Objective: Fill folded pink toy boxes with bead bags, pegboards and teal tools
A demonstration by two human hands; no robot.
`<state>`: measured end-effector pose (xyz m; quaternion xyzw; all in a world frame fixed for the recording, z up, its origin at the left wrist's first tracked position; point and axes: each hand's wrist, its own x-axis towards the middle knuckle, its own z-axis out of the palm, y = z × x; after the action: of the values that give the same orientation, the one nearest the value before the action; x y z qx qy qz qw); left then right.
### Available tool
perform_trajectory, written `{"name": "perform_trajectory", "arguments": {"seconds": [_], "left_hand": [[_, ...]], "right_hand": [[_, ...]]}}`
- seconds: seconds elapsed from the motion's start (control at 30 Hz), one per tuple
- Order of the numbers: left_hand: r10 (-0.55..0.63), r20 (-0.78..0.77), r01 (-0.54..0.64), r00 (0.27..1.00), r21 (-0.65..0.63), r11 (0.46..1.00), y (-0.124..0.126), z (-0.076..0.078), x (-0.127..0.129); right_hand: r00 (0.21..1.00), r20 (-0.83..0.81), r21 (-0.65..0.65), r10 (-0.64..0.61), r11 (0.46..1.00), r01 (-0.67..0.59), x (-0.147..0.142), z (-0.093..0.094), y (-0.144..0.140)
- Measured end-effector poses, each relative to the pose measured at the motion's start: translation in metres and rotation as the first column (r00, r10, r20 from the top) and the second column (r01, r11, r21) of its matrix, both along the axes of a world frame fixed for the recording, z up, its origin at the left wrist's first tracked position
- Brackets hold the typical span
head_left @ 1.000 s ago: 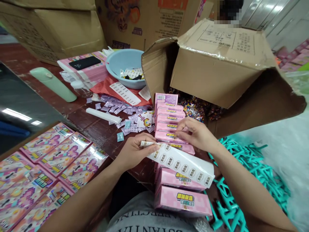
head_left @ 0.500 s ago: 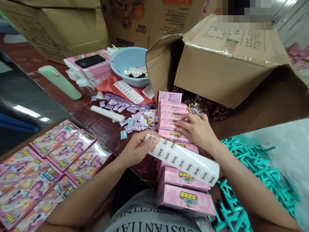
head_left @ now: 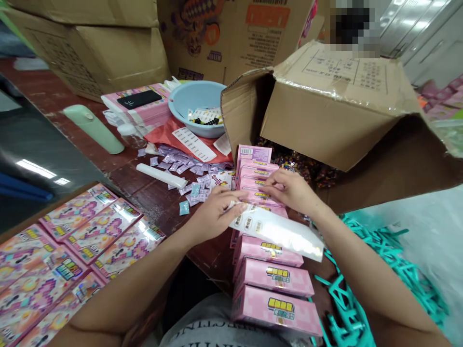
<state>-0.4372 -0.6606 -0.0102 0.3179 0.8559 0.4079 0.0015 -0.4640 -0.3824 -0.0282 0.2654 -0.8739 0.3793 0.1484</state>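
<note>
Our left hand (head_left: 220,212) pinches the label sheet (head_left: 277,233) by its ten o'clock end, thumb on top. Towards the sheet's one o'clock, our right hand (head_left: 291,193) has thumb and forefinger together over the row of pink boxes (head_left: 255,273); whether they grip anything, we cannot tell. We judge ourselves partway: six o'clock boxes look sealed, while printed ovals (head_left: 248,223) sit unpeeled.

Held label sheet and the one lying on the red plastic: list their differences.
The held label sheet is pinched in the left hand; the resting label sheet lies on red plastic. Bright glare covers much of the held label sheet; the resting label sheet shows no such glare. Both are white with dark printed marks.
</note>
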Motion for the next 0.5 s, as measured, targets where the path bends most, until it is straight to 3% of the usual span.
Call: {"name": "perform_trajectory", "arguments": {"seconds": [0.13,0.3,0.43,0.5], "left_hand": [[-0.036,0.065,0.038,0.997,-0.02,0.999,-0.003,-0.002,0.003],[-0.03,0.12,0.025,0.992,0.044,0.999,-0.004,0.001,0.003],[0.044,0.118,-0.053,0.992,0.078,0.996,0.003,-0.001,-0.003],[0.08,0.104,-0.091,0.991,0.101,0.991,0.008,-0.002,-0.006]], "right_hand": [[0.991,0.003,0.206,-0.131,0.97,0.128,-0.015,-0.014,-0.005],[0.972,-0.117,0.244,-0.201,0.943,0.225,-0.01,-0.017,-0.009],[0.98,-0.121,0.314,-0.16,0.93,0.191,-0.01,-0.015,-0.001],[0.996,-0.038,0.228,-0.084,0.969,0.09,-0.005,-0.006,0.002]]}}
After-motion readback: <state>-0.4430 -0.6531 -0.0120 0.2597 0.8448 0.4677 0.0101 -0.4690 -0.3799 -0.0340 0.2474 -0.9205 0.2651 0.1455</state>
